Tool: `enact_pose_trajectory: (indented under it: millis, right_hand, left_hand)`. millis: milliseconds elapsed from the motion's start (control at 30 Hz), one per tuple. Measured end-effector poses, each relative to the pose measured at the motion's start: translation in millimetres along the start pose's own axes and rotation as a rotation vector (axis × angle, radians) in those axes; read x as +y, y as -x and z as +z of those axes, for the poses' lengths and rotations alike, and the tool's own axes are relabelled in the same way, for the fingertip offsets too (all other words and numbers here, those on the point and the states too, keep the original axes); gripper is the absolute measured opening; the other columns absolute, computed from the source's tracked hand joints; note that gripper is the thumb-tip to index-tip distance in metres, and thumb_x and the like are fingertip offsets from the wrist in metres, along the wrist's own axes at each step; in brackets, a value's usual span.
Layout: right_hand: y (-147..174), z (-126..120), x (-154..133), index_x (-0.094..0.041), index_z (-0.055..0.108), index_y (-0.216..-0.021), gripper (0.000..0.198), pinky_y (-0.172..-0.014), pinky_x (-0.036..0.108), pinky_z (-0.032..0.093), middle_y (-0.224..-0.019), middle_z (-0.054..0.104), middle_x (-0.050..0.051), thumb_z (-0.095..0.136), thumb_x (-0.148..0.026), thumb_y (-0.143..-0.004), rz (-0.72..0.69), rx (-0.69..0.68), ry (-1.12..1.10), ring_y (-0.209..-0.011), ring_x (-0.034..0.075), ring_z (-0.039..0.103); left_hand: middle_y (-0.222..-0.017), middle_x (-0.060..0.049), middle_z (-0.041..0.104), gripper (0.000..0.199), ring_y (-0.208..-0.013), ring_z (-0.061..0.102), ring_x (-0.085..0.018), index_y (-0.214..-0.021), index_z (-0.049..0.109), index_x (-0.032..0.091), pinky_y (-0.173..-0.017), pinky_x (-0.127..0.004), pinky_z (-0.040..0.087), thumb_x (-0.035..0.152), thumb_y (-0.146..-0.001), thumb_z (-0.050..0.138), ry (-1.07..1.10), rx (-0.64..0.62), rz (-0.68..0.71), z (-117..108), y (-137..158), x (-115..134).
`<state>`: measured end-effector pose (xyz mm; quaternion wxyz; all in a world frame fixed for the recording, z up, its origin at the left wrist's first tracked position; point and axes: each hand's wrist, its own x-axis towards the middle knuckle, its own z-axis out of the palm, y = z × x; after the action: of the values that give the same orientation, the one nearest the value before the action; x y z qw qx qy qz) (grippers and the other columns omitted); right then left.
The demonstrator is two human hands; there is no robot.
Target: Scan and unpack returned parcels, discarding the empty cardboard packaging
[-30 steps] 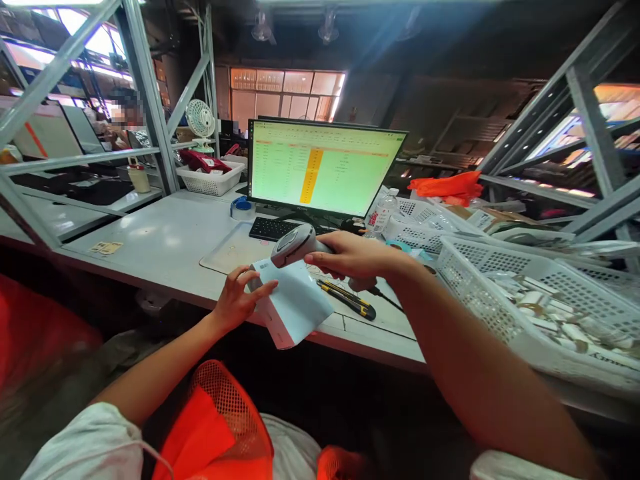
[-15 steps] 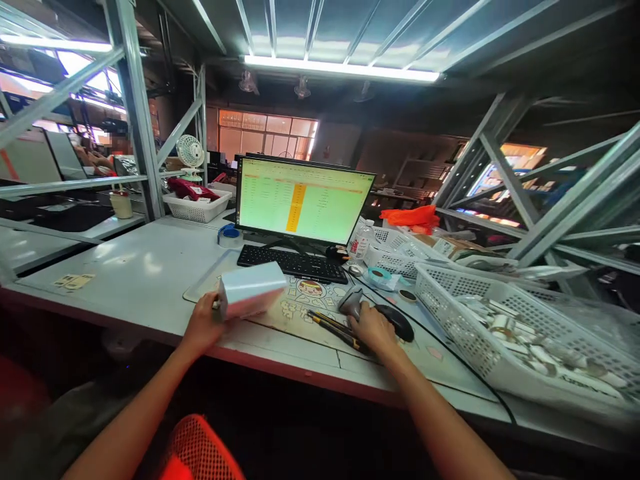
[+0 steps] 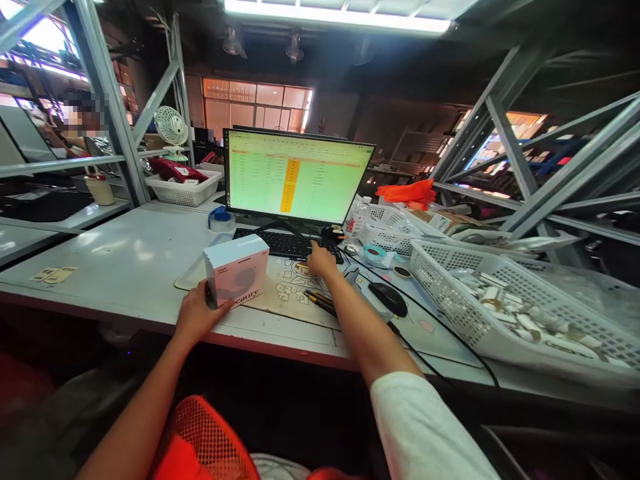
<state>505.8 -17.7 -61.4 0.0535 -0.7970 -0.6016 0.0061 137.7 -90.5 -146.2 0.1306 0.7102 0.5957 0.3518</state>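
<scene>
My left hand grips the lower left corner of a small pink-and-white carton, which stands upright near the front of the desk with printing on its face. Over the right part of the black keyboard is my right hand, its index finger stretched onto the keys and nothing held in it. Partly hidden behind the right forearm lies a grey handheld scanner. Several dark pens rest on the patterned desk mat just left of that forearm. A black mouse sits to the right.
A lit monitor stands behind the keyboard. To the right are a white basket of small items, tape rolls and a cable. At the back left are another basket and a fan. A person is beyond the rack.
My right hand has let go of the scanner and moved forward and left to the keyboard. The carton has been turned upright, its printed face now showing, still in my left hand.
</scene>
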Motion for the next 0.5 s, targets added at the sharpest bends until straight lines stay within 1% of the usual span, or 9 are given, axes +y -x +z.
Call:
enact_pose_trajectory:
  millis: [67,167,200,267,333,400,467,500]
  right_hand:
    - [-7,6,-3,-0.01,0.056,-0.142,0.056,-0.1,0.042,0.048,-0.134,0.062,0.027,0.063,-0.035,-0.093,0.027,-0.014,0.002,-0.124,0.036,0.062]
    - [-11,7,-3,-0.009,0.067,-0.127,0.047,-0.098,0.041,0.05,-0.129,0.065,0.026,0.067,-0.036,-0.09,0.043,-0.032,0.001,-0.122,0.036,0.063]
    - [-12,4,-4,-0.009,0.067,-0.126,0.044,-0.099,0.041,0.049,-0.128,0.066,0.026,0.066,-0.034,-0.09,0.043,-0.023,-0.001,-0.122,0.036,0.063]
    - [-11,-3,-10,-0.009,0.065,-0.13,0.042,-0.101,0.041,0.048,-0.13,0.066,0.025,0.059,-0.028,-0.093,0.026,0.013,-0.008,-0.123,0.035,0.063]
    - [-7,-8,-21,-0.012,0.06,-0.139,0.046,-0.102,0.041,0.046,-0.134,0.064,0.023,0.049,-0.023,-0.096,-0.017,0.052,-0.023,-0.126,0.034,0.061]
    - [3,-8,-39,-0.016,0.057,-0.144,0.048,-0.102,0.04,0.046,-0.137,0.063,0.02,0.045,-0.023,-0.097,-0.091,0.054,-0.044,-0.126,0.033,0.06]
    - [17,0,-59,-0.02,0.061,-0.141,0.047,-0.101,0.036,0.047,-0.137,0.065,0.014,0.048,-0.026,-0.097,-0.19,0.011,-0.067,-0.125,0.03,0.061]
    - [25,7,-69,-0.022,0.064,-0.139,0.045,-0.101,0.034,0.047,-0.136,0.066,0.012,0.051,-0.027,-0.096,-0.242,-0.014,-0.077,-0.124,0.028,0.062]
  left_hand:
    - [-0.121,-0.015,0.067,0.07,-0.114,0.063,-0.036,-0.129,0.052,0.019,-0.095,-0.046,0.05,0.061,-0.078,0.073,0.015,0.002,0.011,0,0,0]
    - [-0.122,-0.014,0.067,0.07,-0.114,0.063,-0.036,-0.129,0.052,0.02,-0.096,-0.046,0.05,0.062,-0.078,0.073,0.026,0.002,0.015,0,0,-1]
    - [-0.122,-0.014,0.067,0.07,-0.114,0.063,-0.037,-0.13,0.051,0.02,-0.097,-0.047,0.05,0.062,-0.078,0.073,0.026,0.0,0.012,-1,0,-1]
    - [-0.123,-0.015,0.067,0.07,-0.115,0.063,-0.037,-0.13,0.052,0.019,-0.099,-0.048,0.049,0.06,-0.077,0.074,0.037,-0.005,0.009,-1,0,-1]
    - [-0.124,-0.016,0.066,0.07,-0.118,0.062,-0.038,-0.129,0.053,0.019,-0.101,-0.05,0.048,0.056,-0.075,0.077,0.07,-0.009,0.007,0,0,1]
    - [-0.125,-0.015,0.066,0.071,-0.118,0.062,-0.036,-0.13,0.053,0.019,-0.101,-0.05,0.049,0.053,-0.073,0.078,0.155,-0.031,0.002,0,-1,0]
    - [-0.126,-0.014,0.067,0.077,-0.116,0.064,-0.033,-0.133,0.052,0.019,-0.1,-0.047,0.052,0.055,-0.07,0.079,0.29,-0.067,-0.008,-8,-2,-4]
    - [-0.126,-0.013,0.067,0.081,-0.115,0.066,-0.032,-0.134,0.052,0.019,-0.1,-0.046,0.053,0.058,-0.068,0.08,0.36,-0.083,-0.01,-19,-2,-10]
